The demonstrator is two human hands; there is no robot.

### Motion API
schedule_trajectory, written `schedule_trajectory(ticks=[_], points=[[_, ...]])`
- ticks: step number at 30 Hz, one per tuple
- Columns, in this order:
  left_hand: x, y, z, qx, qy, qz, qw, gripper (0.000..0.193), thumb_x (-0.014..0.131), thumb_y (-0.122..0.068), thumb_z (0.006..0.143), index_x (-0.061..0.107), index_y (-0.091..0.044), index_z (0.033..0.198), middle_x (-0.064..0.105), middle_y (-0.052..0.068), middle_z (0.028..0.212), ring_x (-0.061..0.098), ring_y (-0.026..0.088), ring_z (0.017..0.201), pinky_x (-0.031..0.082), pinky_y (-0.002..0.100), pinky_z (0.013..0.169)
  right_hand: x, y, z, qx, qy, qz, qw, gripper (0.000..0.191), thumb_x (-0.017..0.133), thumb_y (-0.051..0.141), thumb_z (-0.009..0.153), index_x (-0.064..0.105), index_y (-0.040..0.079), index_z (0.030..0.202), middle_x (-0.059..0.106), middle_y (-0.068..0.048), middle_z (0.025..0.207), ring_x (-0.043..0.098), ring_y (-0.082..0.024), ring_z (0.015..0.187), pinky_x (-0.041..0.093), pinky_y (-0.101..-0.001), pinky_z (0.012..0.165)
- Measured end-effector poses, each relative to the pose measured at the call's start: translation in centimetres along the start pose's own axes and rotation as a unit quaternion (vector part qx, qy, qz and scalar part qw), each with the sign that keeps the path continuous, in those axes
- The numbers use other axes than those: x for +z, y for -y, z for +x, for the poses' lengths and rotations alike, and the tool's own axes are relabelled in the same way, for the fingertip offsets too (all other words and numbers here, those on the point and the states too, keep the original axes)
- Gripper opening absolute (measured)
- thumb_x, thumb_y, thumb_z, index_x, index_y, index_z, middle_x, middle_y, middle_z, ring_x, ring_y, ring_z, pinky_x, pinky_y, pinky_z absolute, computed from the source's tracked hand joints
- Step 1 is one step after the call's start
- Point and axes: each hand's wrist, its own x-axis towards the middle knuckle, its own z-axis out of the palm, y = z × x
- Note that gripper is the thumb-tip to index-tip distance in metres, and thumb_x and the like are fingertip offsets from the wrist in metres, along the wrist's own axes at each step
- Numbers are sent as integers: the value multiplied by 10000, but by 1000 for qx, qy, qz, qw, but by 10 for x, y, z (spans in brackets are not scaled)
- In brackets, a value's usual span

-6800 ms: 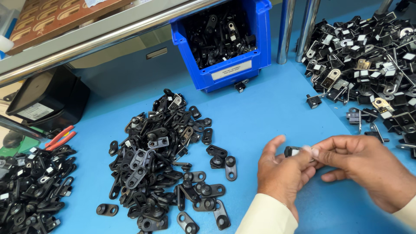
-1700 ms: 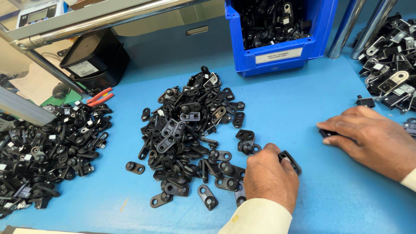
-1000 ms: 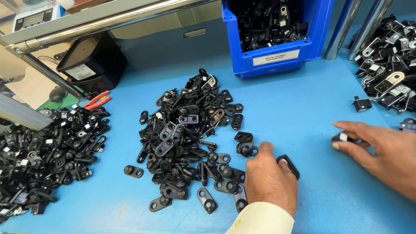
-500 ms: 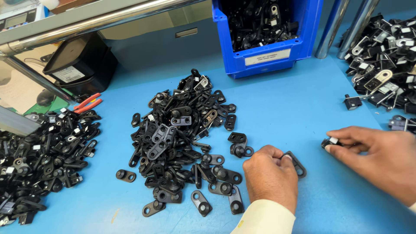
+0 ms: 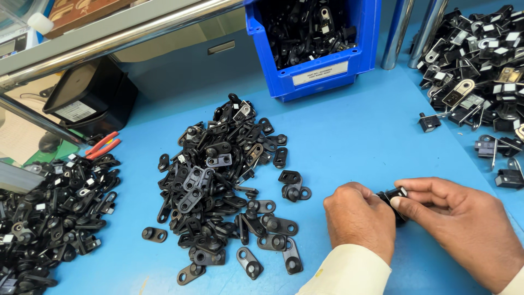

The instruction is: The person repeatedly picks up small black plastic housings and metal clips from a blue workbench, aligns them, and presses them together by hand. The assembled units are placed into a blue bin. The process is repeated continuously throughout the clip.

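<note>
Black and small, the two-piece plastic clip part point(image 5: 394, 198) sat pinched between your hands above the blue worktable point(image 5: 355, 131), low and right of centre. Your left hand point(image 5: 360, 218) curled closed around its near end, fingers folded under, so that end was hidden. Your right hand point(image 5: 464, 221) gripped the far end narrowly between thumb and forefinger. Just to your left lay the loose heap of flat black plastic brackets point(image 5: 224, 180). The blue plastic bin of black parts point(image 5: 316, 38) stood well behind, and a pile of black-and-metal clips point(image 5: 480, 71) lay far right.
</note>
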Motion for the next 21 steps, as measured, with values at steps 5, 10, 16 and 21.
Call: schedule_trajectory(ticks=[5,10,16,21], points=[[1,-1,-3,4,20,26,999,128,624,-83,917,702,11,878,732,212,799,756,323,721,613,414,656,9,8,-7,18,-54,-118,991,387,779,119,901,774,115,1288,790,-73,1065,788,-153,951,602,-281,890],[0,-3,3,14,-1,53,998,101,660,-90,895,718,-7,899,727,212,837,737,364,782,598,443,719,7,15,-10,-102,-56,-201,973,399,849,204,828,777,161,1218,843,-28,1004,762,-123,903,628,-262,805],[0,-2,4,47,18,112,992,91,696,-43,858,716,-26,945,734,196,914,730,357,898,585,441,799,-5,26,7,-95,46,-336,936,359,847,247,820,802,252,1176,803,48,968,754,-98,826,634,-257,736],[0,-4,-5,102,8,143,984,134,758,-43,822,679,-10,925,717,183,937,715,368,909,580,467,772,-1,24,17,-41,54,-222,973,317,831,158,852,791,87,1158,815,-46,940,795,-152,837,636,-288,778]])
